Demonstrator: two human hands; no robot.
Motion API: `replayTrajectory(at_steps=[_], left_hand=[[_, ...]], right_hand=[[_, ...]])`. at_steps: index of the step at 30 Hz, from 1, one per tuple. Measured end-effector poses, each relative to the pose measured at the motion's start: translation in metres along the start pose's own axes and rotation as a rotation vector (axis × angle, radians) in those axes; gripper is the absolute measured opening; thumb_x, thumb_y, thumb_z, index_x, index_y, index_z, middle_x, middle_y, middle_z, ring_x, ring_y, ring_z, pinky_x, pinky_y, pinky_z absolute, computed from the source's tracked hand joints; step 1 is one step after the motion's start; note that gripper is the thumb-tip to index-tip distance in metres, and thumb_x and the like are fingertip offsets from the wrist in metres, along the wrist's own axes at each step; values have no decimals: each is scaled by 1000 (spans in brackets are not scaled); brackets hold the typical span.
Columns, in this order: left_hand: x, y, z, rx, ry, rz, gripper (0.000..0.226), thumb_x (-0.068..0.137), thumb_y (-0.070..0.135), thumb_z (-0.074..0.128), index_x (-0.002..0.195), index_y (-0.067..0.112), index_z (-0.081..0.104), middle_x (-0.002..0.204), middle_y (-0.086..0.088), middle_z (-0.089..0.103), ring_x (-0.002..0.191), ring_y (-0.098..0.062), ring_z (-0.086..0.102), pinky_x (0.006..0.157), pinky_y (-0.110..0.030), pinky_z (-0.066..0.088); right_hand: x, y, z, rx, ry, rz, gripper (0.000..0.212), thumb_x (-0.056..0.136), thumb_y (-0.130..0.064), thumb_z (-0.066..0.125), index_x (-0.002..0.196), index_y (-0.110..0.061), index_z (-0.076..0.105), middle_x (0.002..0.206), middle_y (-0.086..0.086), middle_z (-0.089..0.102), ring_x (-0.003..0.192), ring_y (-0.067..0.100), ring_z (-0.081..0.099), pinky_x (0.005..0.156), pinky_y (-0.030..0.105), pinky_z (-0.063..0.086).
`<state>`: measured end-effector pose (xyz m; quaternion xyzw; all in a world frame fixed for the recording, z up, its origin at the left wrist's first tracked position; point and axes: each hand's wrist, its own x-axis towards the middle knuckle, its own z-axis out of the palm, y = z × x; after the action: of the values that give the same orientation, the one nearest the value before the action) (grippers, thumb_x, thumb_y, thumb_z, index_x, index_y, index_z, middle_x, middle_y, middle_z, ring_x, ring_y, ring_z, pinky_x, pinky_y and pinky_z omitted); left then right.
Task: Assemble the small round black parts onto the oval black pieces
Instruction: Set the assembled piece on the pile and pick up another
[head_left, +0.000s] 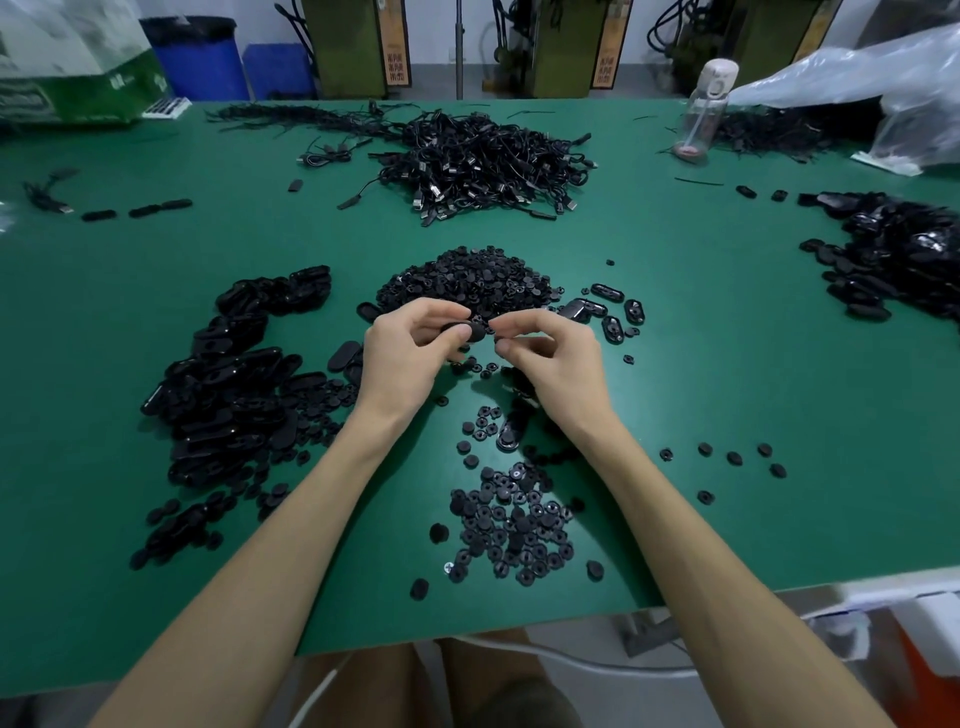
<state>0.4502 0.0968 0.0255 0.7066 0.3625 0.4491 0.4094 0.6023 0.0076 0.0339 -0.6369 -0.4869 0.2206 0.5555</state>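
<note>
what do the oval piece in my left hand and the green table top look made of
Oval piece: probably moulded plastic or rubber, matte black, with hardly any shine. Table top: looks like a green rubber or vinyl mat, smooth, with a soft even sheen.

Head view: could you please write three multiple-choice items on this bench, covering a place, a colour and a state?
1. Where does the cable pile lie? A) near edge B) far centre C) under the left forearm
2. What colour is the table top? A) green B) white C) red
3. What is the left hand doing? A) lying flat B) gripping an oval black piece C) lifting a bottle
B: the pile sits far, mid-table. A: the bare top is green. B: its fingers curl round the piece; the right hand pinches a small round black part.
</note>
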Motion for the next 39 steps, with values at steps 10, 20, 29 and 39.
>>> replayTrajectory(at_steps=[10, 20, 29, 39], left_hand=[[0, -1, -1, -90, 34, 5, 5, 95, 14, 75, 99, 15, 76, 82, -1, 77, 67, -22, 75, 54, -27, 55], [1, -11, 1, -103, -31, -11, 18, 97, 4, 67, 112, 12, 72, 98, -3, 79, 84, -22, 79, 78, -35, 64], [0, -9, 0, -106, -38, -25, 18, 97, 4, 67, 113, 10, 72, 99, -3, 79, 86, -21, 80, 80, -38, 65], [-1, -6, -1, -160, -42, -66, 19, 97, 3, 66, 115, 6, 71, 100, -6, 79, 87, -24, 79, 82, -40, 65]], right_hand=[[0, 1, -2, 140, -6, 15, 24, 87, -3, 80, 108, -15, 77, 96, 1, 78, 89, 15, 75, 84, 29, 60], [3, 3, -3, 100, -31, 15, 35, 92, 8, 62, 109, -17, 79, 112, 5, 73, 94, 12, 73, 81, 20, 55], [4, 6, -2, 164, 24, 22, 13, 90, -2, 73, 97, -12, 78, 93, 4, 76, 85, 20, 74, 74, 26, 58], [5, 11, -3, 130, 3, -13, 13, 98, -9, 68, 99, -17, 79, 78, -14, 70, 72, 0, 59, 69, 14, 44]])
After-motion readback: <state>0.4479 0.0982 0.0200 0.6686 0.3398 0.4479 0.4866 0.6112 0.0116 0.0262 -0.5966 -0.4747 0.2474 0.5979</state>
